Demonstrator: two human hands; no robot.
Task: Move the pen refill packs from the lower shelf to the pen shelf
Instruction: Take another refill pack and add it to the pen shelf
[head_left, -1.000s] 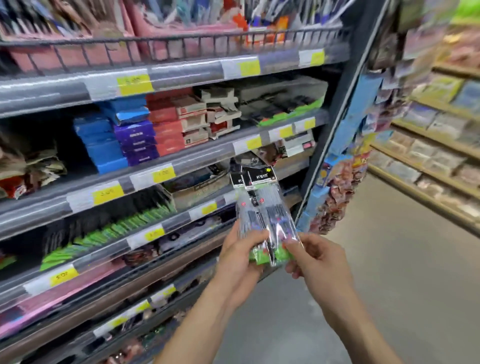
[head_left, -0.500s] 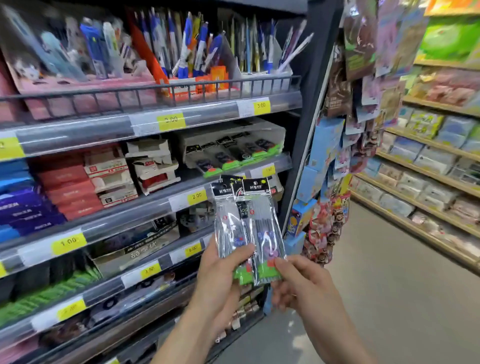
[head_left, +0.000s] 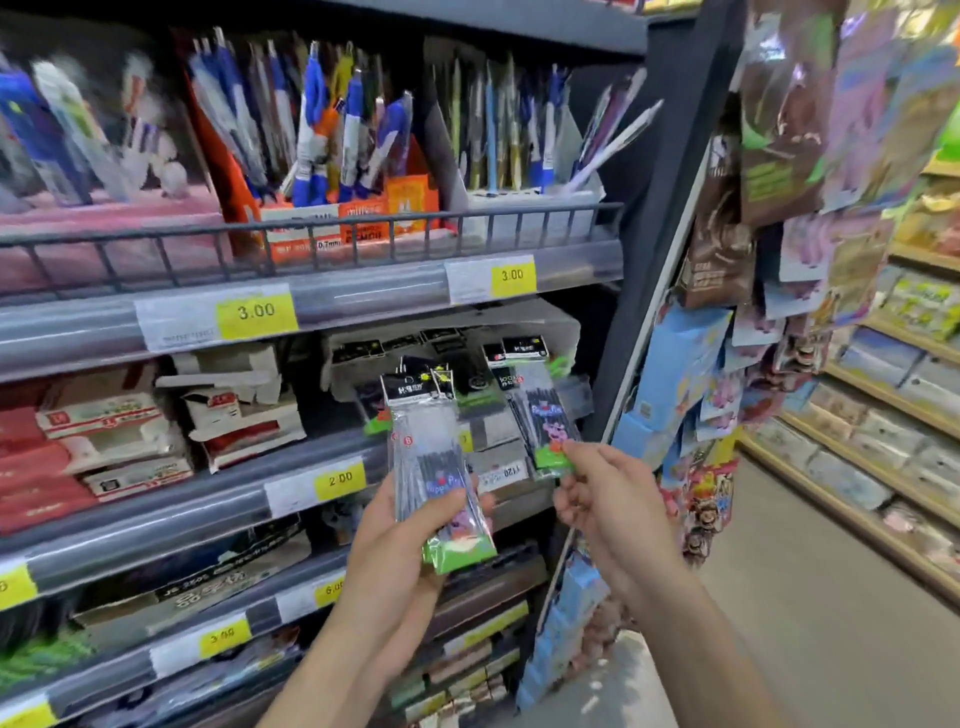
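My left hand (head_left: 400, 540) grips a small stack of clear pen refill packs (head_left: 434, 457) with black headers and green bottoms, held upright in front of the 2.00 shelf. My right hand (head_left: 605, 499) pinches one separate refill pack (head_left: 543, 415) by its green bottom edge, lifted toward the grey tray of similar packs (head_left: 563, 325) on the second shelf. Above it is the pen shelf (head_left: 363, 244) with a wire rail and boxes of upright pens.
Red and white boxes (head_left: 104, 436) fill the second shelf at left. Lower shelves carry price tags and dark packs. A dark upright post (head_left: 670, 208) ends the shelving; hanging snack and toy packets (head_left: 779, 260) crowd the right. The aisle floor (head_left: 805, 623) lies beyond.
My view has risen up the shelving. My right hand has pulled one pack away from the stack and moved it up and right toward the tray; the left hand keeps the others.
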